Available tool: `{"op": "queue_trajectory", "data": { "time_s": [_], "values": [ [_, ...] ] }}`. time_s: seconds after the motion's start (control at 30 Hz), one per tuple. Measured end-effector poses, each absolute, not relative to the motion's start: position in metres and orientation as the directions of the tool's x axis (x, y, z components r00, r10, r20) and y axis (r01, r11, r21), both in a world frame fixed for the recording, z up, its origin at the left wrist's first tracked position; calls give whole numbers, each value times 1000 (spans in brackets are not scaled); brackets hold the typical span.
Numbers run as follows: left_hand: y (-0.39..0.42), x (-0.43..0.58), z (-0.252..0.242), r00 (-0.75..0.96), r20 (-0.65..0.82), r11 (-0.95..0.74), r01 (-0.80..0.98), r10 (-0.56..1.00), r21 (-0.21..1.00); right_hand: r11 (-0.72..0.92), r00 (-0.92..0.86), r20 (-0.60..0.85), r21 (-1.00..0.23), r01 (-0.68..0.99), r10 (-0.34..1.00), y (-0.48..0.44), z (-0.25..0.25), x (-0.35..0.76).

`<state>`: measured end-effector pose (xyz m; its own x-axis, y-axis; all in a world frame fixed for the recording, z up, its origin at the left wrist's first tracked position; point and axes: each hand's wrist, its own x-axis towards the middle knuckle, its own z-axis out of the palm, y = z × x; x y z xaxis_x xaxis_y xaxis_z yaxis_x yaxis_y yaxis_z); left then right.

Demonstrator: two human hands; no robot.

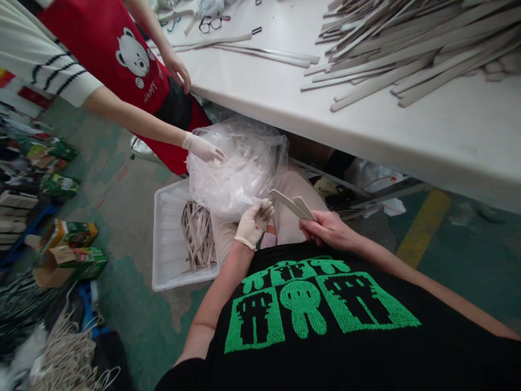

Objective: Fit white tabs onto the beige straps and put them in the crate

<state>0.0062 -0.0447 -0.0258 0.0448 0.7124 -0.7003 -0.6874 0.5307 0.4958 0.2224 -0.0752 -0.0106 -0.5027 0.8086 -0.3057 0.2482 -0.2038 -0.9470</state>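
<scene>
My left hand point(254, 221), in a pale glove, has its fingers curled at the near edge of a clear plastic bag point(236, 174) and seems to pinch its film. The bag rests over my lap, with whitish strips inside. Bare and closed, my right hand point(323, 227) holds two flat beige strips point(293, 205) that point up and left, just right of the bag. A co-worker's gloved hand point(204, 148) reaches into the bag from the far left side.
Left of my legs, a white plastic bin point(173, 233) holds beige strips point(198, 233). The white table point(260, 81) carries a large strip pile point(407, 54), a few loose strips and glasses point(210, 24). Cardboard boxes point(73, 260) and bundled cords point(65, 347) lie on the left floor.
</scene>
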Motion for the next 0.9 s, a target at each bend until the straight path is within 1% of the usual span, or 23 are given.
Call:
{"op": "queue_trajectory", "data": {
  "time_s": [0.07,0.13,0.33,0.53,0.67,0.77,0.9],
  "values": [
    [-41,11,-28,22,-688,506,-695,726,512,-248,-517,-367,-925,287,773,-84,-13,224],
    [-39,15,-30,13,-678,497,-690,735,525,-255,-520,-396,-911,323,757,-88,-17,224],
    [-39,18,-31,0,-668,479,-696,744,534,-251,-493,-426,-890,381,759,-85,-29,223],
    [-42,18,-35,6,-596,451,-660,803,601,-271,-478,-471,-862,429,742,-81,-33,220],
    [-48,18,-39,3,-544,421,-637,839,646,-280,-499,-475,-865,417,725,-82,-37,219],
    [-51,18,-40,7,-534,418,-632,846,653,-308,-516,-474,-874,376,714,-81,-37,216],
    [-51,14,-40,-30,-553,412,-635,833,654,-318,-611,-469,-883,345,638,-80,-27,213]
  ]
}}
